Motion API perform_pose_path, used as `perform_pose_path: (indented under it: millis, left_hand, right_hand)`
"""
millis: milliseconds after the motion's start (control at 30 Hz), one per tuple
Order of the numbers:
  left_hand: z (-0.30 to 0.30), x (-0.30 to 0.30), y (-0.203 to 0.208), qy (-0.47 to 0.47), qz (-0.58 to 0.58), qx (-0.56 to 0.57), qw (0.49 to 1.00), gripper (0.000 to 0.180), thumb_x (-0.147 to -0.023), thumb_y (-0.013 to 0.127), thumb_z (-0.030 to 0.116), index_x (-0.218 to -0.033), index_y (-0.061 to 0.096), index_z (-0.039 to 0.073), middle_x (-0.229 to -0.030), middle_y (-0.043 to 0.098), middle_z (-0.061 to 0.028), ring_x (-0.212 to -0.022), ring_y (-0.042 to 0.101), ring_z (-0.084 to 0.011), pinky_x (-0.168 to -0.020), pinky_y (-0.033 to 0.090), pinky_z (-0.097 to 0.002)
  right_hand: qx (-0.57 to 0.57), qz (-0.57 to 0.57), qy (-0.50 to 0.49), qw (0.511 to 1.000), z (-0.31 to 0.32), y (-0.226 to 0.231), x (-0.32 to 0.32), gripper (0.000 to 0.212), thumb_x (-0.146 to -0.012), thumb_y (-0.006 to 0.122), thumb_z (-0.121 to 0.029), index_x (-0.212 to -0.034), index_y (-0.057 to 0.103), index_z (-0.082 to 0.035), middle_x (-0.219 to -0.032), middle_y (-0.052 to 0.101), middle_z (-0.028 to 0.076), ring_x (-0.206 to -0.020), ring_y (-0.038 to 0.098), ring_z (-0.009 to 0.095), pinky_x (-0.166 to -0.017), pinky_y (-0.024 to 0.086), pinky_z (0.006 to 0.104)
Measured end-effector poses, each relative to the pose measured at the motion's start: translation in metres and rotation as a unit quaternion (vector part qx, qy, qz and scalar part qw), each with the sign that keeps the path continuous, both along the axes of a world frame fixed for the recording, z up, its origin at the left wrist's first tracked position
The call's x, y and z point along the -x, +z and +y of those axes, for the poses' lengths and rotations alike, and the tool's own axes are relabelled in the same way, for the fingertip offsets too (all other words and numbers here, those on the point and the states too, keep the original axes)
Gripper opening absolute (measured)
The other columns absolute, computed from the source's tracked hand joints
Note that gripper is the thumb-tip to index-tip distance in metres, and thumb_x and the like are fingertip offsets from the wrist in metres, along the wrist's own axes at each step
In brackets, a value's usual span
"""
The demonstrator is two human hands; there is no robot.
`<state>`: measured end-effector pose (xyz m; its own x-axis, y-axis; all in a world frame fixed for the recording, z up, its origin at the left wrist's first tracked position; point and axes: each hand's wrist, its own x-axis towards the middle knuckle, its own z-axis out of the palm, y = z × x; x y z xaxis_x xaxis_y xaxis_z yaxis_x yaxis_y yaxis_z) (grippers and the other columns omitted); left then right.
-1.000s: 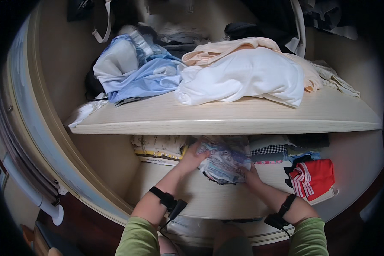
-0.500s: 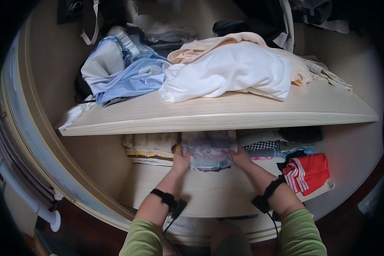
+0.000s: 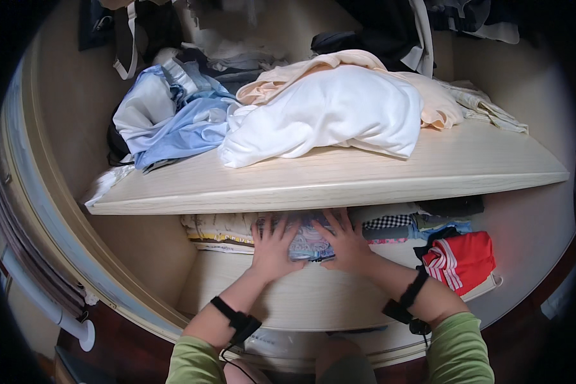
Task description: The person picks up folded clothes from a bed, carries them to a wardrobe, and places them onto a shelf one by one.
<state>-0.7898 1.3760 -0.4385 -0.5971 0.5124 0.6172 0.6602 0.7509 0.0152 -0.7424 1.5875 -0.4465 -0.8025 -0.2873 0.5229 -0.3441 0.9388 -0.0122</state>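
Note:
A stack of folded purplish patterned clothes point(image 3: 311, 240) sits in the middle of the lower shelf, partly under the shelf above. My left hand point(image 3: 275, 246) lies with fingers spread on its left side. My right hand point(image 3: 344, 242) rests on its right side, fingers likewise spread. Both hands are open, palms down, and hold nothing. Against the stack on the left is a pile of folded cream and yellow clothes point(image 3: 221, 230). To the right are folded clothes with a black-and-white checked piece point(image 3: 388, 221).
The upper shelf point(image 3: 339, 182) overhangs my hands. Heaped on it are a light blue garment point(image 3: 185, 128), a white garment point(image 3: 326, 115) and a peach garment point(image 3: 438, 105). A red garment with white stripes point(image 3: 464, 261) lies at the lower shelf's right. A curved door frame point(image 3: 102, 281) borders the left.
Both hands have gone from gripping the patterned stack's sides to lying spread on it. The stack sits slightly farther back. My view has shifted a little.

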Motion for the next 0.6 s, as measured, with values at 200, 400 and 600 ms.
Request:
perform_pose_path:
  millis: [200, 400, 600]
  left_hand:
    - [0.026, 0.043, -0.013, 0.045, -0.146, 0.191, 0.969, 0.110, -0.049, 0.076, 0.056, -0.141, 0.021, 0.032, -0.146, 0.022, -0.0128, -0.130, 0.019, -0.0476, -0.100, 0.015, -0.0669]
    - [0.035, 0.072, -0.007, 0.078, -0.220, 0.206, 0.950, 0.114, -0.048, 0.078, 0.056, -0.141, 0.017, 0.035, -0.147, 0.021, -0.0092, -0.132, 0.014, -0.0459, -0.100, 0.015, -0.0666]
    - [0.016, 0.051, -0.018, 0.055, -0.204, 0.156, 0.965, 0.114, -0.049, 0.078, 0.054, -0.142, 0.014, 0.036, -0.149, 0.014, -0.0116, -0.133, 0.009, -0.0473, -0.100, 0.012, -0.0679]
  right_hand:
    - [0.006, -0.035, 0.007, 0.999, 0.027, -0.040, 0.061, 0.103, -0.050, 0.081, -0.035, -0.137, 0.030, -0.016, -0.138, 0.028, 0.018, -0.126, 0.024, 0.047, -0.102, 0.026, 0.0572]
    - [0.040, 0.015, 0.034, 0.999, 0.034, -0.033, 0.084, 0.092, -0.051, 0.081, -0.036, -0.129, 0.040, -0.011, -0.131, 0.038, 0.020, -0.122, 0.034, 0.043, -0.101, 0.030, 0.0519]
    - [0.245, -0.129, 0.096, 0.956, 0.062, -0.016, 0.021, 0.071, -0.064, 0.071, -0.029, -0.126, 0.043, -0.010, -0.135, 0.038, 0.015, -0.127, 0.031, 0.035, -0.103, 0.024, 0.0536]
